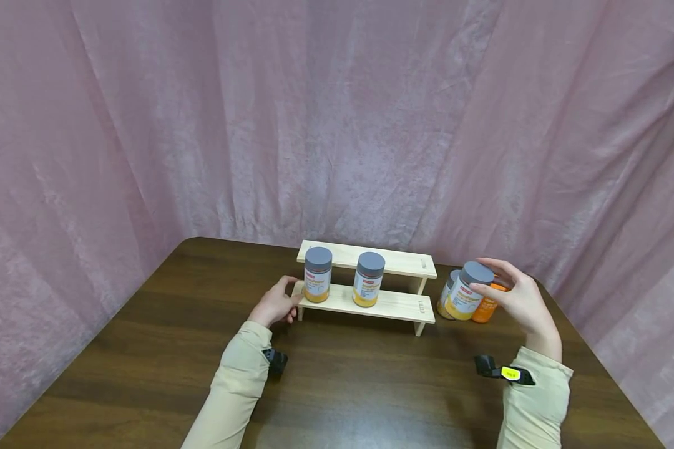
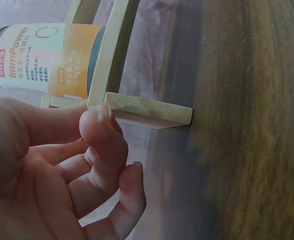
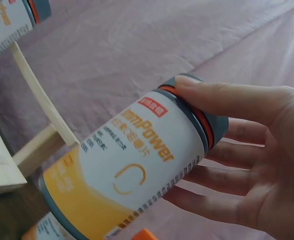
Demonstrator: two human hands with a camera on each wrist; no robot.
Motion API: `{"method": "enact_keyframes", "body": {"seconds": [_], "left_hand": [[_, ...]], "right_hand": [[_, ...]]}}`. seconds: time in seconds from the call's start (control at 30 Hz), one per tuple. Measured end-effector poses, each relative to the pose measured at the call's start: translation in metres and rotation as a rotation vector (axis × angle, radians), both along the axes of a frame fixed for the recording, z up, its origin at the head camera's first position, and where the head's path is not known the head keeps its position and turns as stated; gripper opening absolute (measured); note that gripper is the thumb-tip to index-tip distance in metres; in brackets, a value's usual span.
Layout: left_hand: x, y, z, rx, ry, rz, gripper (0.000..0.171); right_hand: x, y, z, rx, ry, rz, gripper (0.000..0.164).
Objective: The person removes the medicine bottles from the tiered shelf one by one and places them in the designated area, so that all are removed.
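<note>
A two-tier wooden rack [image 1: 395,304] stood on the dark tabletop [image 1: 359,380], with a pink curtain [image 1: 314,125] behind it. Two grey-lidded jars stood upright on its lower shelf: the first jar [image 1: 317,280] at the rack's left end, the second jar [image 1: 367,284] near its middle, with a gap between them. The left hand [image 1: 277,304] was at the rack's left end, its thumb and forefinger pinching the corner of the lower shelf and its other fingers loosely curled.

To the right of the rack, the right hand [image 1: 521,302] held a third jar [image 1: 465,298] of the same kind, its fingers clamped round the grey lid from the side, with the thumb on the side nearer the rack. This held jar leaned a little and looked raised. Just behind it, also right of the rack, were another grey-lidded jar [image 1: 447,290] and an orange container [image 1: 483,312], both partly covered from view.

The lids of the grey-lidded jars were on, so what they held was hidden (the first jar's label, at least, gave 48g, as 0.8g×60). The held jar's white and yellow label read "ImmPower".
</note>
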State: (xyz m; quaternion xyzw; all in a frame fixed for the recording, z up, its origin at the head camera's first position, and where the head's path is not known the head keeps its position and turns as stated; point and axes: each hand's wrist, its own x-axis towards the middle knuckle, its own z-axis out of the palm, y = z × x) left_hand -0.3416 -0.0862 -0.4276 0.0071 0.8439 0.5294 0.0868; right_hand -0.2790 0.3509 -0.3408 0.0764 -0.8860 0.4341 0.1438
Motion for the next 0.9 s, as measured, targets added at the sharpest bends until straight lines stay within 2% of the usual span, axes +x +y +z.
{"method": "enact_keyframes", "body": {"seconds": [0.17, 0.4, 0.6, 0.73, 0.9], "left_hand": [[0.000, 0.000, 0.002, -0.004, 0.010, -0.004, 0.048], [0.002, 0.000, 0.001, -0.015, 0.003, -0.005, 0.047], [0.003, -0.002, 0.001, -0.021, 0.004, -0.003, 0.048], [0.002, -0.002, 0.001, -0.014, 0.007, 0.008, 0.048], [0.003, 0.001, 0.001, 0.000, 0.007, 0.010, 0.048]], "right_hand": [[0.005, 0.010, 0.001, -0.016, 0.024, -0.031, 0.059], [0.013, 0.026, 0.000, 0.048, -0.005, -0.172, 0.064], [0.018, 0.033, -0.003, 0.053, -0.024, -0.267, 0.068], [0.019, 0.041, -0.005, 0.078, -0.008, -0.322, 0.069], [0.023, 0.055, -0.011, 0.043, 0.020, -0.393, 0.067]]}}
